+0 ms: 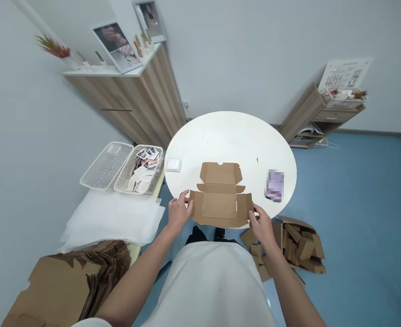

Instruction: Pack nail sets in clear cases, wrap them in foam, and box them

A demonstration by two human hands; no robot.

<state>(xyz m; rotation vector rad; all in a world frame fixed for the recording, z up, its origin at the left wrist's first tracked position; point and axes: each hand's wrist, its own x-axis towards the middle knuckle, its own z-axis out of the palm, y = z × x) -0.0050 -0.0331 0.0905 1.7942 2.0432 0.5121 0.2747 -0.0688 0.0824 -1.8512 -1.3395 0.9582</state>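
An unfolded brown cardboard box blank (220,206) lies at the near edge of the round white table (232,131), its lid panel pointing away from me. My left hand (179,211) pinches the blank's left side flap between thumb and fingers. On the opposite side, my right hand (261,223) grips the right side flap the same way. A small white packet (173,165) sits at the table's left edge. Toward the right edge lies a purple item (274,185), blurred by pixelation.
Left of the table are a white basket of cards (119,185), an empty clear tray (101,165), white sheets (112,218) and stacked cardboard blanks (57,286). A carton of cardboard pieces (302,245) stands on the floor at right. Cabinets line the wall.
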